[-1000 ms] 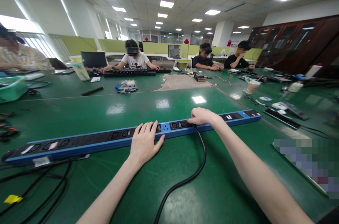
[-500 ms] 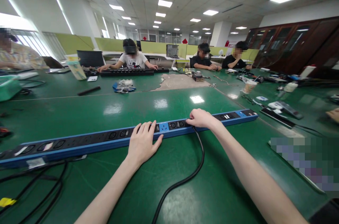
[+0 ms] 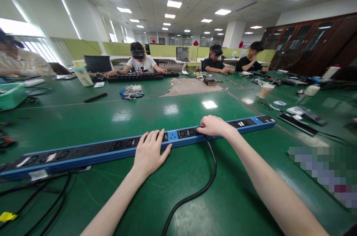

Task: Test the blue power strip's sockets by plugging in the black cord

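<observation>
A long blue and black power strip (image 3: pixel 103 150) lies across the green table (image 3: pixel 117 199), from the left edge of the view to right of centre. My left hand (image 3: pixel 150 152) rests on its middle with the fingers spread, just left of a blue socket (image 3: pixel 173 135). Further right, my right hand (image 3: pixel 213 126) is closed at the strip, at the upper end of a black cable (image 3: pixel 213 169). The cable curves down to the bottom edge. My right fingers hide the cable's plug.
Black cables (image 3: pixel 60 200) with a yellow tag lie at the lower left. Beyond the strip are gloves (image 3: pixel 132 92), a black bar (image 3: pixel 95 97) and a drink cup (image 3: pixel 265 90). Several people sit around the table. A pixelated flat object (image 3: pixel 323 176) lies at the right.
The view has shifted slightly, so the strip and table items appear a little displaced. Both hands keep their places on the strip.
</observation>
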Tool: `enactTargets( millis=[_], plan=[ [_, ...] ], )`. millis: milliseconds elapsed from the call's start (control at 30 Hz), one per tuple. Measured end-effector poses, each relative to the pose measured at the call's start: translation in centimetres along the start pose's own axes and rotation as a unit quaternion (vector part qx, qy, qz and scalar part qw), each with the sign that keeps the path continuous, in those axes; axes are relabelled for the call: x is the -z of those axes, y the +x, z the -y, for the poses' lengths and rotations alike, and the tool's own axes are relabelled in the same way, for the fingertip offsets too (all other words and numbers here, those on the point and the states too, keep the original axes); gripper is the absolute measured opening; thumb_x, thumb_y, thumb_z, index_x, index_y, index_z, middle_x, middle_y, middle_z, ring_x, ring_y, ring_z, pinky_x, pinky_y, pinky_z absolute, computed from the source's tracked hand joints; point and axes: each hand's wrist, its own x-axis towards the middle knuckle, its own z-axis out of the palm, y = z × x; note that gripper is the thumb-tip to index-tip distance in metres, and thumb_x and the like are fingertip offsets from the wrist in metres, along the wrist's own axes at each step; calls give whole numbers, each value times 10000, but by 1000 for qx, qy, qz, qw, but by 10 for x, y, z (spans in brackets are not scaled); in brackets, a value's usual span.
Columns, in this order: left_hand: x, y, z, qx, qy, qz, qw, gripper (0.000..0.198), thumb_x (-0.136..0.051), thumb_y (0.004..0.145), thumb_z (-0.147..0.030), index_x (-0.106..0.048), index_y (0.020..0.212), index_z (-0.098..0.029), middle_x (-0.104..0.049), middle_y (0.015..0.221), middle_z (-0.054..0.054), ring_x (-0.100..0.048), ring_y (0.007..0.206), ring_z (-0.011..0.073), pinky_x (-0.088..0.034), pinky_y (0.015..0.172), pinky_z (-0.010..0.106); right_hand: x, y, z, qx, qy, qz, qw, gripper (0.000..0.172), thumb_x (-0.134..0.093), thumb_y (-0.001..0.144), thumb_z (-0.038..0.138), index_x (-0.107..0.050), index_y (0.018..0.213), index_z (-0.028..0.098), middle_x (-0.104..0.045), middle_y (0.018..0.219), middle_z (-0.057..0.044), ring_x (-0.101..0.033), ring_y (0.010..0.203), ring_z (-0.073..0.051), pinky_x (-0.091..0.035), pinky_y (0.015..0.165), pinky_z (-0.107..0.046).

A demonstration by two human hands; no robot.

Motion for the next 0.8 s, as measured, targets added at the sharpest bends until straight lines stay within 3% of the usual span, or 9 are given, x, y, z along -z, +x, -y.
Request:
enactTargets(
  millis=[167, 433, 633, 800],
  plan=[
    [0, 0, -1, -1, 6, 7, 1000, 663, -486, 1020, -572, -540, 1537, -160, -650, 1420, 190, -596, 1330, 359, -374, 1201, 563, -4, -3, 4, -19, -50, -47, 998, 451, -490, 971, 489, -811, 922, 175, -793, 985, -184, -752, 906, -308, -517, 778, -360],
    [3, 1, 2, -8, 6, 12, 1000, 659, -486, 1023, -576, -540, 1540, -171, -654, 1416, 186, -603, 1326, 354, -379, 1202, 548, 4, -4, -2, -7, -27, -68, 997, 392, -562, 907, 506, -766, 760, 205, -773, 864, -125, -708, 803, -255, -434, 686, -302],
    [1, 0, 1, -8, -1, 2, 1000, 658, -502, 1012, -580, -546, 1534, -181, -656, 1422, 183, -610, 1323, 358, -376, 1205, 561, 42, -18, -57, -118, 106, -176, 971, 510, -496, 954, 618, -717, 750, 207, -718, 711, -73, -640, 677, -199, -383, 616, -282],
    [-1, 0, 1, -7, 7, -3, 1000, 650, -501, 1013, -572, -536, 1535, -186, -657, 1415, 187, -613, 1312, 356, -375, 1198, 560, 46, -45, -107, -79, 158, -60, 982, 502, -583, 914, 665, -690, 750, 202, -727, 685, -75, -652, 632, -197, -440, 609, -289]
  ],
)
